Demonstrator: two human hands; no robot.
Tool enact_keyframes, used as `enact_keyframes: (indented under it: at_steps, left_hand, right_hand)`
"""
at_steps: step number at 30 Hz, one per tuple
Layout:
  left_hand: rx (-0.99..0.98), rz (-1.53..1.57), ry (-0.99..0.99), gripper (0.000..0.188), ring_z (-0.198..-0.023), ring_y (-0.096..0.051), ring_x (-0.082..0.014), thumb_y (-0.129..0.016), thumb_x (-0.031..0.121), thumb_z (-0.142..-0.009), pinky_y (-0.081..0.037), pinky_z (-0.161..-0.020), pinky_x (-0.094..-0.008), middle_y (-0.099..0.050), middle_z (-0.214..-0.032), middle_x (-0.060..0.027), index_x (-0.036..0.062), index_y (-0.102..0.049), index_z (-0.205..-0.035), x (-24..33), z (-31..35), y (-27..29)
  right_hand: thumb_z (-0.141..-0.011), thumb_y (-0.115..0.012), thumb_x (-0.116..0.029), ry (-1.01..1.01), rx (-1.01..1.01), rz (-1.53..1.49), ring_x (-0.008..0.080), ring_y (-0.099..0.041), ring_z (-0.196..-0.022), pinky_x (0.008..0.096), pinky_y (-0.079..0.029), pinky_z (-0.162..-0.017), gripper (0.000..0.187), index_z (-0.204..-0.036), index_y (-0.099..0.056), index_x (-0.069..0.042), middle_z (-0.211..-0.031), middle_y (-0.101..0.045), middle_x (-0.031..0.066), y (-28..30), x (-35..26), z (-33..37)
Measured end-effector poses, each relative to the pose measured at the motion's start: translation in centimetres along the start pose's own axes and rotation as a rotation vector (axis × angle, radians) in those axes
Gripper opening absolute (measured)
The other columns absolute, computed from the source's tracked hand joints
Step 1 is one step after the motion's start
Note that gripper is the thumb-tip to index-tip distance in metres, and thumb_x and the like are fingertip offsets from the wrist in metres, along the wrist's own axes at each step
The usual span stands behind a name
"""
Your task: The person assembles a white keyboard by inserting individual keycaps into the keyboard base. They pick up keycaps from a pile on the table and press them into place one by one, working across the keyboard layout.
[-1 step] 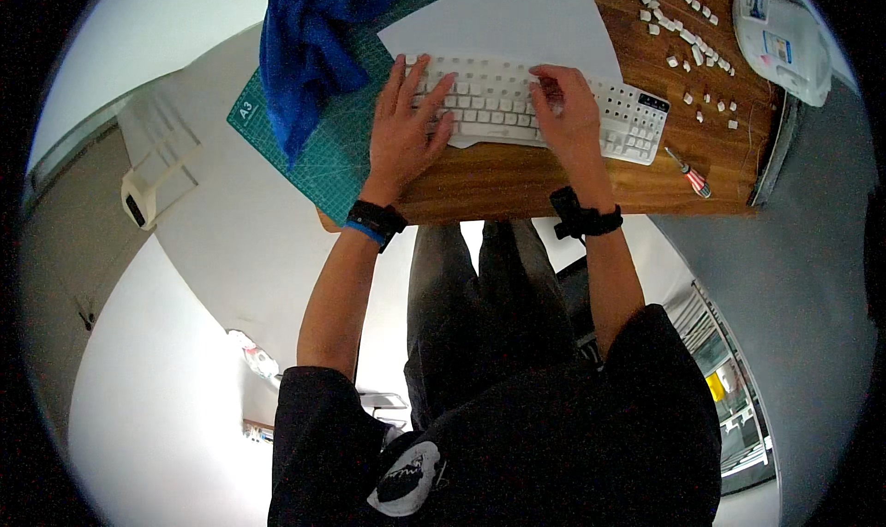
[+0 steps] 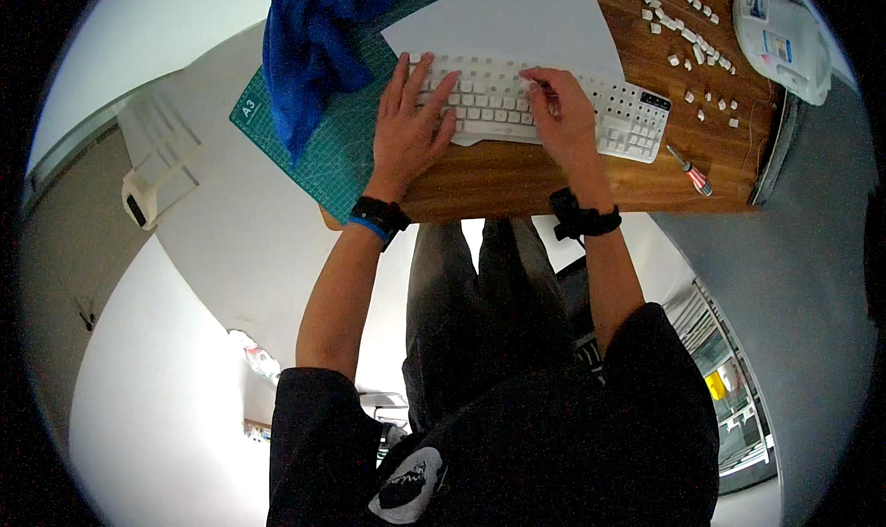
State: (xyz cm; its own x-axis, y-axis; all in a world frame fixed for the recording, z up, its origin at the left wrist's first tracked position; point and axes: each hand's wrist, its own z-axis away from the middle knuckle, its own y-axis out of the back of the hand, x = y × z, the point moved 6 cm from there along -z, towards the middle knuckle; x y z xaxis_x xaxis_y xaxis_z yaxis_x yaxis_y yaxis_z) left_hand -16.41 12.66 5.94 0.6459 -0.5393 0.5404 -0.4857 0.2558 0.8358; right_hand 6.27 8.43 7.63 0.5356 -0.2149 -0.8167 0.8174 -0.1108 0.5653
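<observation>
A white keyboard (image 2: 494,102) lies on the desk in front of me; some keys are in place, while its upper rows and part of its right side show bare switch positions. My left hand (image 2: 406,132) rests with fingers spread over the keyboard's left end. Above the upper middle rows, my right hand (image 2: 567,119) has its thumb and fingers drawn together on what looks like a small white keycap (image 2: 527,78), mostly covered by the fingertips. Several loose white keycaps (image 2: 696,52) are scattered on the wood to the far right.
White paper (image 2: 517,19) lies behind the keyboard. A green cutting mat (image 2: 318,172) with a crumpled blue cloth (image 2: 309,75) on it is at left. A screwdriver (image 2: 697,178) lies right of the keyboard, and a translucent jug (image 2: 789,52) stands at the desk's far right edge.
My right hand has shifted slightly left along the keyboard, its fingertips now closer together at an upper row. The left hand stays spread on the left end.
</observation>
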Motion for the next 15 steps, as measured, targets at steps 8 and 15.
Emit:
enact_keyframes:
  at_steps: [8,15]
  left_hand:
    - [-0.025,-0.043,0.032,0.047,-0.152,-0.027,-0.0409,-0.06,0.023,-0.098,-0.031,-0.121,-0.0527,-0.036,-0.163,-0.0103,0.0216,-0.057,-0.144,0.2,-0.2,0.0]
    - [-0.014,-0.05,0.039,0.051,-0.152,-0.028,-0.0399,-0.063,0.022,-0.095,-0.033,-0.12,-0.0521,-0.038,-0.162,-0.0085,0.0262,-0.056,-0.145,-0.4,0.1,-0.6]
  right_hand:
    - [-0.093,-0.072,-0.011,-0.163,-0.037,-0.092,0.0246,-0.071,-0.089,0.0364,-0.058,-0.079,0.021,-0.113,-0.069,-0.004,-0.105,-0.067,0.0132,-2.0,-1.1,0.7]
    - [-0.09,-0.072,-0.008,0.03,-0.059,-0.001,0.0297,-0.07,-0.094,0.0374,-0.058,-0.082,0.02,-0.11,-0.069,-0.003,-0.108,-0.066,0.0136,-2.3,-2.0,0.3]
